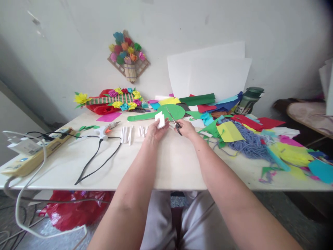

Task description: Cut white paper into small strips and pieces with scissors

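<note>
The left hand (155,130) holds a small white folded piece (160,120) above the middle of the table (169,166), the fingers closed on its lower edge so that the piece stands almost upright. The right hand (186,127) holds the scissors (173,121), fingers closed on the dark handles, and the blades point up and to the left, with the tips just beside the white piece; whether the blades are already in the material I cannot tell. To the left of the hands several small white rolls (127,133) lie in a row on the table, and further left is a glue gun (104,130) with its black cable. Behind the hands lies a green paddle-shaped cutout (166,113), and to the right a heap of coloured paper (229,130) and blue yarn (249,143). To cut well here, I think it is better to keep the left fingers low on the piece and away from the line of the blades, to hold the piece tight so it does not bend, and to close the scissors slowly in one straight stroke.
</note>
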Demonstrator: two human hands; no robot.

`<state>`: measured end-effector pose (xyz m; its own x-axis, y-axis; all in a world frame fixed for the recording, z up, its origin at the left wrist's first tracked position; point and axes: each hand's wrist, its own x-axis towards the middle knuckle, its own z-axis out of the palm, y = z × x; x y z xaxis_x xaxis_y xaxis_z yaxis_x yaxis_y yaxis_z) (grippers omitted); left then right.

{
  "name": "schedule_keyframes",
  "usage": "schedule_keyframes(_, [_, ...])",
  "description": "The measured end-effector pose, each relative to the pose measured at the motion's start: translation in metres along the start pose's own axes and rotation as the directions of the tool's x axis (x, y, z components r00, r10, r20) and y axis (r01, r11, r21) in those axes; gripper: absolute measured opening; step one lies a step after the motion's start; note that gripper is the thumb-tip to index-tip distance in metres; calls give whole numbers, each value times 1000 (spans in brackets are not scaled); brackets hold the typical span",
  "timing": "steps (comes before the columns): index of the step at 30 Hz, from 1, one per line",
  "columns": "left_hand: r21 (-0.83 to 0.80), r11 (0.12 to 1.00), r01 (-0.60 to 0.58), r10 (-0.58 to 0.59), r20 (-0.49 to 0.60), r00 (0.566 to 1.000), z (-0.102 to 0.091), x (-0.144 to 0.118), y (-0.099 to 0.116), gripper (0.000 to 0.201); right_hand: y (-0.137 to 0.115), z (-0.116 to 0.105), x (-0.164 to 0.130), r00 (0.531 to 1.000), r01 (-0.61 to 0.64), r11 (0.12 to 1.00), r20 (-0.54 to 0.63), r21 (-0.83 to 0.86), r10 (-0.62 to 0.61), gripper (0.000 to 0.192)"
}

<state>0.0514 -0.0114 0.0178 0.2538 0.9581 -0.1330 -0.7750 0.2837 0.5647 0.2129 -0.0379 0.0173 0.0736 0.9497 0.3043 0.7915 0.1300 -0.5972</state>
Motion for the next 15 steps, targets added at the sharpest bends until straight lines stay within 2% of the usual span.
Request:
schedule_keyframes(5, [100,993,70,-64,-57,996,-3,1,-2,19,5,2,1,998,38,999,50,10,-38,33])
schedule_keyframes(10, [108,992,64,-58,-62,996,-5,2,-2,21,8,3,4,998,16,999,-54,34,-14,35])
schedule_keyframes(15, [101,993,55,-49,-61,997,-6,2,-4,22,5,3,2,998,58,996,-8,-73,-59,35])
